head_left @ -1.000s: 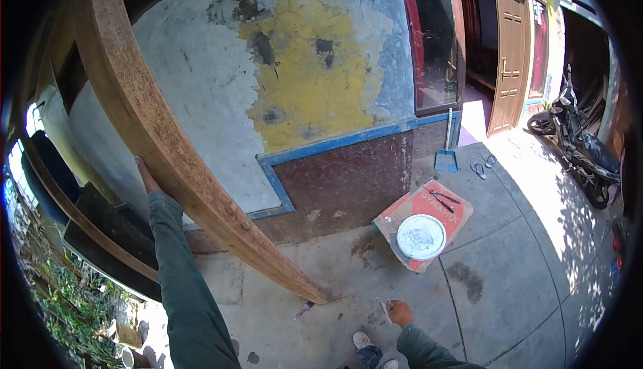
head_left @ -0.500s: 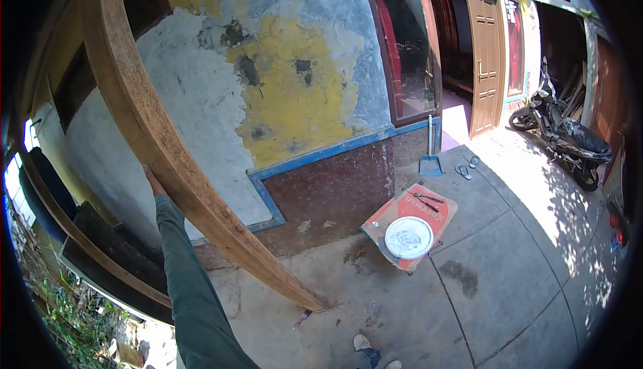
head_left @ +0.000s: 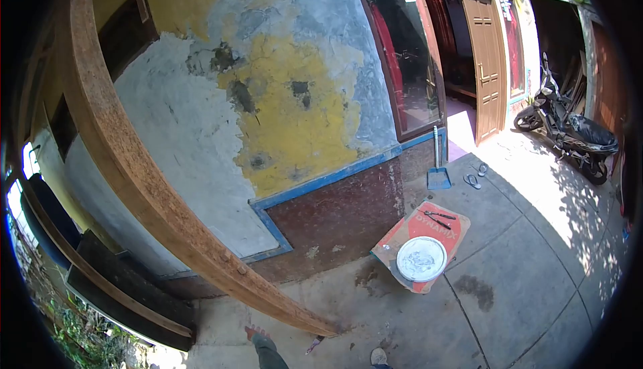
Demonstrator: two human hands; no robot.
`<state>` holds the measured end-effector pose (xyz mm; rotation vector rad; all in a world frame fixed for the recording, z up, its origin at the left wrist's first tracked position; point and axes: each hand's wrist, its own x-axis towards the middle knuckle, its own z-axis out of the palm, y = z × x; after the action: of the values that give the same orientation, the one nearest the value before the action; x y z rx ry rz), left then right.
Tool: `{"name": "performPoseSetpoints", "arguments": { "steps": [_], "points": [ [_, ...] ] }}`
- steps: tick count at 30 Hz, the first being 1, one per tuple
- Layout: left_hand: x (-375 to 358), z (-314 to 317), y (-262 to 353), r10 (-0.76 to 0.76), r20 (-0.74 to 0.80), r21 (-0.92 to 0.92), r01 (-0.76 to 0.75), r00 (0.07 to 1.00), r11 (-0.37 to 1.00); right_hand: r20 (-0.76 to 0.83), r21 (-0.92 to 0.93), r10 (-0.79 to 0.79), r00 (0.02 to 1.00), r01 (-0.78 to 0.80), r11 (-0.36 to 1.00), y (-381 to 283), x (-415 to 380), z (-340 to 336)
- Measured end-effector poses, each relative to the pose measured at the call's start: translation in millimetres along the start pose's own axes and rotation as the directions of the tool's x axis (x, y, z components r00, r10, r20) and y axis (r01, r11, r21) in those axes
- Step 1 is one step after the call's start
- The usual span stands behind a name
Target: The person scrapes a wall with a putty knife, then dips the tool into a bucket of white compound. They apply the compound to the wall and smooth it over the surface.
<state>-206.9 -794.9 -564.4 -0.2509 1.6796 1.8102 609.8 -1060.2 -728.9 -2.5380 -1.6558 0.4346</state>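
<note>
My left hand (head_left: 257,333), at the end of a dark green sleeve (head_left: 269,355), is low in the view, its fingers apart and nothing visible in them. It is nearest to a tall wooden post (head_left: 167,211), apart from it in the picture. The post looks curved through the lens and meets the concrete floor at its foot. Behind it rises a wall (head_left: 288,114) with peeling white, blue and yellow paint. My right hand is out of view.
A white round lid or bucket top (head_left: 421,260) rests on a red-and-brown DYNAMIX sheet (head_left: 396,235), beside dark-handled tools (head_left: 439,219). A blue dustpan (head_left: 439,179), sandals (head_left: 473,181) and a motorbike (head_left: 569,128) stand farther right. Dark boards (head_left: 127,282) lean at left.
My left hand has come off the wooden post and dropped down toward the bottom of the view. The view has shifted slightly, so the sheet and lid appear lower and farther right.
</note>
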Motion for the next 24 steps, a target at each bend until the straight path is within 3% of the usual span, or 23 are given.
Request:
{"name": "performPoseSetpoints", "arguments": {
  "steps": [3, 4, 6, 8, 10, 12, 13, 14, 15, 16, 17, 18, 19, 20, 21, 24],
  "points": [
    [-21.5, -28.2, -135.1, -0.428, 0.012, 0.269, 0.409, 0.904, 0.872, -0.051, 0.207, 0.056, 0.997, -0.045, 0.977, -34.0, 41.8, -10.4],
    [-18.4, -23.5, -158.0, -0.437, 0.012, 0.267, 0.418, 0.899, 0.868, -0.076, 0.274, 0.078, 0.994, -0.055, 0.960, -45.0, 60.3, -16.4],
    [-31.3, 5.8, -193.2, -0.385, 0.184, 0.583, 0.215, 0.904, 0.784, -0.122, 0.402, 0.132, 0.984, -0.072, 0.913, -63.5, 91.7, -32.6],
    [-39.8, 34.3, -212.1, -0.379, 0.369, 0.791, -0.072, 0.849, 0.608, -0.160, 0.529, 0.200, 0.967, -0.087, 0.844, -57.0, 114.6, -17.9],
    [-53.4, 54.7, -227.3, -0.421, 0.524, 0.844, -0.389, 0.740, 0.369, -0.166, 0.645, 0.221, 0.961, -0.064, 0.762, -60.9, 133.7, -5.4],
    [-54.1, 64.7, -240.0, -0.507, 0.618, 0.738, -0.666, 0.602, 0.110, -0.246, 0.672, 0.240, 0.939, -0.014, 0.740, -81.0, 134.1, -12.4],
    [-57.0, 81.4, -234.3, -0.515, 0.613, 0.740, -0.664, 0.600, 0.108, -0.330, 0.696, 0.256, 0.908, 0.051, 0.717, -90.0, 136.3, -16.8],
    [-60.0, 101.3, -231.2, -0.488, 0.493, 0.870, -0.409, 0.721, 0.275, -0.195, 0.655, 0.282, 0.939, -0.089, 0.751, -80.9, 142.8, -8.8],
    [-63.7, 122.6, -232.4, -0.471, 0.450, 0.880, -0.288, 0.758, 0.377, -0.190, 0.649, 0.294, 0.937, -0.105, 0.754, -77.6, 152.5, 3.3],
    [-71.4, 139.4, -234.4, -0.467, 0.394, 0.871, -0.160, 0.792, 0.464, -0.169, 0.803, 0.391, 0.905, -0.104, 0.587, -89.6, 156.1, -5.9],
    [-64.1, 153.2, -236.6, -0.494, 0.438, 0.864, -0.201, 0.751, 0.461, -0.121, 0.914, 0.490, 0.863, -0.096, 0.395, -98.9, 154.9, -15.4],
    [-69.0, 169.8, -236.8, -0.529, 0.397, 0.888, -0.169, 0.750, 0.427, -0.070, 0.947, 0.565, 0.822, -0.124, 0.298, -105.4, 160.4, -19.8],
    [-51.9, 175.8, -253.7, -0.557, 0.480, 0.874, -0.314, 0.678, 0.370, -0.040, 0.925, 0.576, 0.816, -0.188, 0.330, -104.5, 165.7, -24.3],
    [-35.8, 182.7, -267.0, -0.613, 0.513, 0.856, -0.307, 0.602, 0.415, 0.047, 0.957, 0.569, 0.821, -0.200, 0.210, -126.2, 164.7, -53.5],
    [-35.4, 199.5, -266.2, -0.698, 0.431, 0.901, -0.320, 0.572, 0.294, 0.088, 0.959, 0.561, 0.823, -0.221, 0.175, -140.5, 169.9, -69.4],
    [-54.3, 232.4, -264.7, -0.749, 0.375, 0.926, -0.255, 0.547, 0.278, 0.251, 0.936, 0.572, 0.781, -0.347, 0.063, -162.8, 196.8, -82.7]
  ]
}}
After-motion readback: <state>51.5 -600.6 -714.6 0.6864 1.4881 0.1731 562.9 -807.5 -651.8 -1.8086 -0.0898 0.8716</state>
